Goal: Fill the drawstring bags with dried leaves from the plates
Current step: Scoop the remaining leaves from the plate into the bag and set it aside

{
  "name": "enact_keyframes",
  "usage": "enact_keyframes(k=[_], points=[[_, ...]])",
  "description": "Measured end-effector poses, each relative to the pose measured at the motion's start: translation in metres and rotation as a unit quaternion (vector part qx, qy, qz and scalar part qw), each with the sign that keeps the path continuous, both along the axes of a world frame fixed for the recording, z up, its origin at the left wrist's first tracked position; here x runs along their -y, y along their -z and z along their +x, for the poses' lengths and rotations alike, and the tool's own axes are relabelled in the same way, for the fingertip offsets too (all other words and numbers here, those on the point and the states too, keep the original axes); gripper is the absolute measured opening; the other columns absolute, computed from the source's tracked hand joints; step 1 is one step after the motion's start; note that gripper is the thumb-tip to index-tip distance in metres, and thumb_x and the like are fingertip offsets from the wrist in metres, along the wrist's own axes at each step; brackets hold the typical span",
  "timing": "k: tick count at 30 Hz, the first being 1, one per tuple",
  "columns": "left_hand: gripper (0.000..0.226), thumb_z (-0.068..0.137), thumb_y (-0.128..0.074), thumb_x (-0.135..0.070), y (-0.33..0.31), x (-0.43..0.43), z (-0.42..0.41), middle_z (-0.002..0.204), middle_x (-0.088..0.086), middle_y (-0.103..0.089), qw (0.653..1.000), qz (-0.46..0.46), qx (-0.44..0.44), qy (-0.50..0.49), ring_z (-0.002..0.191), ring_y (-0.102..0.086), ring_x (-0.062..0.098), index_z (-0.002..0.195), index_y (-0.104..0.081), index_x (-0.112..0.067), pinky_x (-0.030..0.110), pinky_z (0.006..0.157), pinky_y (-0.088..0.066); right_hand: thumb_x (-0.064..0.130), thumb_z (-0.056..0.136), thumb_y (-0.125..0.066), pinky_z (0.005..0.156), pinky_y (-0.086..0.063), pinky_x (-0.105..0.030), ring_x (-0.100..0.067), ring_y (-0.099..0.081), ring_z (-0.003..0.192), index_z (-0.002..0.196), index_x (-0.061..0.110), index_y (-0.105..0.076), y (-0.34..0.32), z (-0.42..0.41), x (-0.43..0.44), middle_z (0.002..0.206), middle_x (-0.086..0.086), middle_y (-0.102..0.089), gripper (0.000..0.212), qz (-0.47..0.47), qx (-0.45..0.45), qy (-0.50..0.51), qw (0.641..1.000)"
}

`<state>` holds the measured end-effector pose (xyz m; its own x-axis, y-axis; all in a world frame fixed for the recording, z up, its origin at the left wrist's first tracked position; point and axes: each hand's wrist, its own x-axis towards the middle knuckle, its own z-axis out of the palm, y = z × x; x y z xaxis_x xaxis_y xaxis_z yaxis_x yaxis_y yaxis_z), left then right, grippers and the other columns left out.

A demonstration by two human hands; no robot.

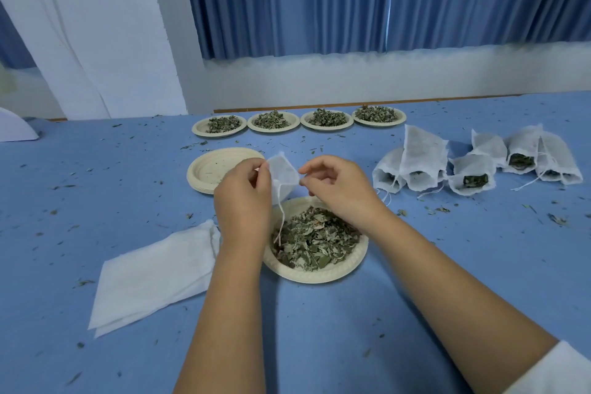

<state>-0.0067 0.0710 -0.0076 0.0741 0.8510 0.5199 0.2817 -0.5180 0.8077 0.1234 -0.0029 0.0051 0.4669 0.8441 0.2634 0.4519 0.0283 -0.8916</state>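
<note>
1. Above the near plate (319,277), the left hand (243,198) pinches the left top edge of a small white drawstring bag (284,174). The right hand (339,189) pinches its right edge.
2. The bag's string (282,217) dangles down to the dried leaves (315,241) heaped on that plate.
3. A stack of empty plates (208,169) sits just beyond, left of the bag.
4. A row of four leaf plates (273,129) lines the far edge of the blue counter (447,265).
5. Filled bags (473,176) cluster on the right; flat empty bags (153,275) lie at near left.
6. Leaf crumbs (441,209) dot the counter.

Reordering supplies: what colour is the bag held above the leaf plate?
White. The bag shows best in the head view.
</note>
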Motion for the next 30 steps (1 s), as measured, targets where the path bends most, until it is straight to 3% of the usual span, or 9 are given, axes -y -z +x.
enact_keyframes(k=[3, 7, 10, 14, 18, 25, 27, 30], points=[[0.017, 0.095, -0.059, -0.021, 0.000, -0.003, -0.005, 0.084, 0.000, -0.071, 1.000, -0.018, 0.000, 0.014, 0.082, -0.065, 0.021, 0.102, -0.074, -0.016, 0.038, 0.076, -0.052, 0.025, 0.085, -0.072, 0.073, -0.045, -0.023, -0.004, -0.055, 0.073, 0.093, 0.027, -0.066, -0.006, 0.013, 0.005, 0.092, 0.009, -0.066, 0.011, -0.072, 0.113, -0.033, 0.990], [0.015, 0.092, -0.064, -0.024, -0.001, -0.003, -0.005, 0.080, -0.003, -0.070, 0.999, -0.023, -0.027, 0.023, 0.081, -0.065, 0.017, 0.101, -0.074, -0.018, 0.033, 0.076, -0.052, 0.053, 0.070, -0.080, 0.072, -0.041, -0.015, 0.005, -0.055, 0.091, 0.106, 0.040, -0.068, -0.011, 0.020, 0.016, 0.105, 0.018, -0.060, 0.040, -0.233, 0.221, -0.125, 0.939], [0.009, 0.090, -0.067, -0.023, -0.001, -0.005, -0.006, 0.074, -0.014, -0.067, 0.998, -0.037, -0.022, 0.046, 0.077, -0.064, 0.005, 0.094, -0.075, -0.023, 0.026, 0.073, -0.051, 0.048, 0.071, -0.082, 0.081, -0.043, -0.022, -0.004, -0.056, 0.098, 0.112, 0.038, -0.069, -0.006, 0.016, 0.015, 0.109, 0.012, -0.062, 0.044, -0.249, 0.268, -0.133, 0.921], [0.007, 0.088, -0.070, -0.023, 0.000, -0.006, -0.005, 0.068, -0.019, -0.064, 0.994, -0.033, -0.054, 0.085, 0.067, -0.058, -0.010, 0.086, -0.076, -0.027, 0.009, 0.063, -0.044, 0.034, 0.077, -0.081, 0.076, -0.045, -0.023, -0.005, -0.055, 0.085, 0.102, 0.031, -0.075, -0.001, 0.011, 0.012, 0.092, 0.011, -0.065, 0.025, -0.217, 0.290, -0.128, 0.923], [0.009, 0.088, -0.070, -0.022, 0.004, -0.004, -0.003, 0.071, -0.020, -0.066, 0.989, -0.036, -0.099, 0.107, 0.068, -0.059, -0.010, 0.090, -0.079, -0.023, 0.005, 0.062, -0.042, 0.026, 0.078, -0.080, 0.064, -0.042, -0.017, 0.001, -0.054, 0.070, 0.092, 0.030, -0.077, 0.000, 0.011, 0.011, 0.073, 0.019, -0.059, 0.015, -0.196, 0.278, -0.124, 0.932], [0.014, 0.088, -0.066, -0.016, 0.000, -0.007, -0.010, 0.065, -0.016, -0.063, 0.994, -0.038, -0.092, 0.051, 0.075, -0.064, 0.012, 0.082, -0.078, -0.019, 0.031, 0.071, -0.050, 0.021, 0.076, -0.082, 0.057, -0.039, -0.005, 0.008, -0.054, 0.056, 0.084, 0.026, -0.078, -0.011, 0.019, 0.016, 0.059, 0.018, -0.063, 0.010, -0.124, 0.178, -0.095, 0.972], [0.015, 0.088, -0.066, -0.016, 0.000, -0.008, -0.011, 0.069, -0.011, -0.068, 0.994, -0.039, -0.086, 0.048, 0.075, -0.064, 0.013, 0.080, -0.078, -0.018, 0.033, 0.071, -0.051, 0.018, 0.077, -0.082, 0.063, -0.046, -0.009, 0.004, -0.059, 0.060, 0.080, 0.027, -0.076, -0.015, 0.021, 0.018, 0.064, 0.014, -0.070, 0.011, -0.093, 0.109, -0.097, 0.985], [0.011, 0.088, -0.068, -0.018, 0.000, -0.006, -0.009, 0.073, -0.009, -0.070, 0.992, -0.041, -0.098, 0.071, 0.071, -0.062, 0.004, 0.085, -0.079, -0.019, 0.026, 0.071, -0.050, 0.009, 0.079, -0.079, 0.077, -0.056, -0.019, -0.007, -0.069, 0.073, 0.080, 0.024, -0.075, -0.018, 0.022, 0.018, 0.077, 0.002, -0.076, 0.015, -0.038, -0.022, -0.104, 0.994]])
